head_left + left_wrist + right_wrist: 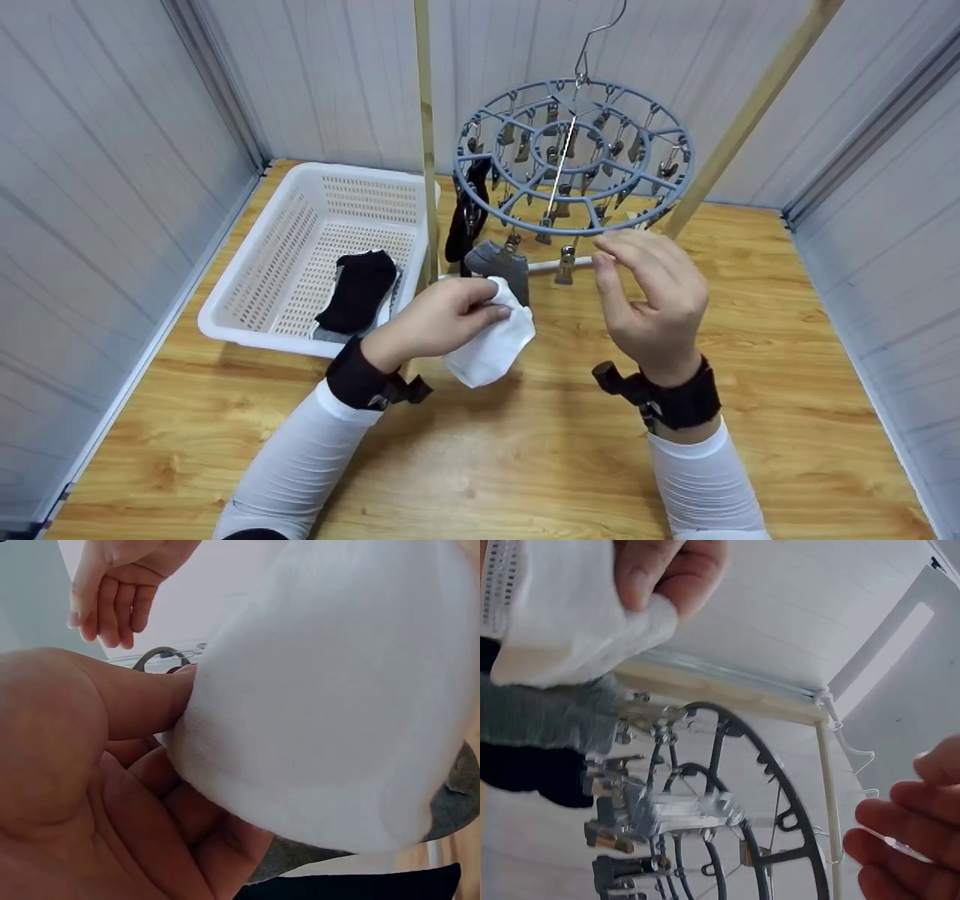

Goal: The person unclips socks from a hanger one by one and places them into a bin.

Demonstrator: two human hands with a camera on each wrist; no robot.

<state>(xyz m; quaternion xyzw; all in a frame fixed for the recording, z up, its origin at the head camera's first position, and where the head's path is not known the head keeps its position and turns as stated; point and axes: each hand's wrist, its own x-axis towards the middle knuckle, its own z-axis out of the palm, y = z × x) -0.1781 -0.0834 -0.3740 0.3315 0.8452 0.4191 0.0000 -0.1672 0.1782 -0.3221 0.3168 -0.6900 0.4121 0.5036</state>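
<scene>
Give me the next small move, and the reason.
Probably pinch open the free clip with the right hand: that hand looks empty and is near it, the left hand holds the white sock, and a grey sock hangs clipped nearby.

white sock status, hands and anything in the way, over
Left hand pinches white sock, unclipped. Right hand empty, beside rack. Grey sock hangs close beyond white one.

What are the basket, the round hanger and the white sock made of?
The basket looks like smooth plastic: moulded rim, neat rows of holes. The round hanger looks like matte plastic, with evenly thick, one-coloured bars, though painted metal is possible. The white sock seems soft, matte fabric: it droops from the left hand.
</scene>
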